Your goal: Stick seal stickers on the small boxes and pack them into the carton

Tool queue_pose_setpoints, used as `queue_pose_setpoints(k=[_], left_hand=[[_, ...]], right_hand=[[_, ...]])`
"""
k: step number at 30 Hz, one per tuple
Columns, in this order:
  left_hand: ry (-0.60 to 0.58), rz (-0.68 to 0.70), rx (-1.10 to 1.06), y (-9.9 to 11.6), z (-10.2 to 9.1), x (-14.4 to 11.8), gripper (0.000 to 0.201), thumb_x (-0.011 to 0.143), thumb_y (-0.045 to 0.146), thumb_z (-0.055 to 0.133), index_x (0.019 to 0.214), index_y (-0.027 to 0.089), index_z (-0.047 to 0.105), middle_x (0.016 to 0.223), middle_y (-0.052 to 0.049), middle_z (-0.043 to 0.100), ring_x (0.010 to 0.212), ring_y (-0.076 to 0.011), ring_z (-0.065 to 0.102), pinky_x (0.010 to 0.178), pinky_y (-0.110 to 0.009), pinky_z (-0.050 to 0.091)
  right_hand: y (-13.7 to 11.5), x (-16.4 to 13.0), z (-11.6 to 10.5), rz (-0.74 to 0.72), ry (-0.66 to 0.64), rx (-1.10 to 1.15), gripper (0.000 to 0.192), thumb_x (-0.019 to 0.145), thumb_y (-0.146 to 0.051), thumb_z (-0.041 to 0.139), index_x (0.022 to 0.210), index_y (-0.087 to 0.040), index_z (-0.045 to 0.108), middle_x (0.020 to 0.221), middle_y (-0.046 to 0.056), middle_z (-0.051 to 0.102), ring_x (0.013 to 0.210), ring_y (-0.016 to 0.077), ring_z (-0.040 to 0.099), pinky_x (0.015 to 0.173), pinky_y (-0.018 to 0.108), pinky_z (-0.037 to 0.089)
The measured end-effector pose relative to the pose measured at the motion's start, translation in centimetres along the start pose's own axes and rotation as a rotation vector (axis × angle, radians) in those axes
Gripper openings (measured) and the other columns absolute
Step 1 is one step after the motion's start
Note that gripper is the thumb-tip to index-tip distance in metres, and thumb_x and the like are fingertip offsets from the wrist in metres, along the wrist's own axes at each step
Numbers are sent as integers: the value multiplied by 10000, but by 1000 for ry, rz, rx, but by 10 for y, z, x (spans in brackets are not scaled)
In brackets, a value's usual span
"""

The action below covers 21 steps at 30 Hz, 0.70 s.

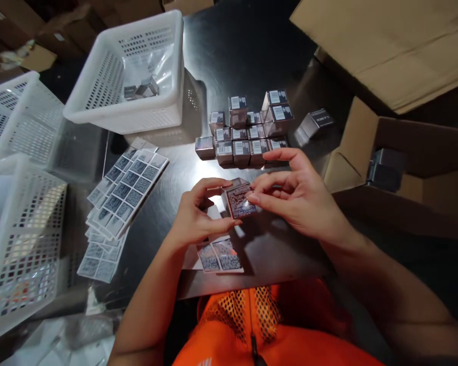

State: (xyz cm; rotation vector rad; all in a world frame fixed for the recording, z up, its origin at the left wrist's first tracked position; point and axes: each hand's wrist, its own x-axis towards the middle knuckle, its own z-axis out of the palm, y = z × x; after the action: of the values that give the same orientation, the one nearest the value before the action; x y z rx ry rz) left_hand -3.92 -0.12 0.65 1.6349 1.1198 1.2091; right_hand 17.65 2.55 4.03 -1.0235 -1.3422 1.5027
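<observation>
My left hand [200, 211] grips a small box [241, 202] by its sides, thumb at the lower edge and fingers along the top. Small print covers the box's face toward me. Against the right edge of that face, my right hand [293, 193] has its thumb and index finger pinched together; whether a sticker is between them I cannot make out. Beneath the box lies a sticker sheet [221, 256] with dark square patterns, partly hidden by my left hand. Just beyond stand several similar small boxes [241, 148] in rows, some stacked, with barcode labels on top.
More sticker sheets [132, 190] are fanned out at left. A white basket [173, 96] holding several small boxes stands behind them, with other white baskets [34, 203] at far left. One small box [316, 122] lies apart, near an open carton [351, 147] on the right.
</observation>
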Motion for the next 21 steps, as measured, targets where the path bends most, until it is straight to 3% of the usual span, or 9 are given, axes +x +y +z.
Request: queue_pose_setpoints(k=[12, 21], left_hand=[[-8, 51, 12, -1, 0, -1, 598, 624, 278, 966, 1144, 241, 674, 1057, -37, 759, 871, -170, 764, 509, -165, 446], [-5, 15, 38, 1, 0, -3, 580, 632, 319, 961, 1127, 223, 675, 1056, -59, 763, 875, -182, 761, 517, -179, 457]], right_hand=[[-1, -1, 2, 16, 14, 10, 626, 733, -361, 901, 1186, -274, 478, 718, -70, 672, 767, 174, 742, 712, 285, 622], [-2, -3, 3, -7, 34, -38, 629, 757, -370, 878, 1223, -267, 468, 707, -76, 663, 781, 177, 738, 730, 300, 626]])
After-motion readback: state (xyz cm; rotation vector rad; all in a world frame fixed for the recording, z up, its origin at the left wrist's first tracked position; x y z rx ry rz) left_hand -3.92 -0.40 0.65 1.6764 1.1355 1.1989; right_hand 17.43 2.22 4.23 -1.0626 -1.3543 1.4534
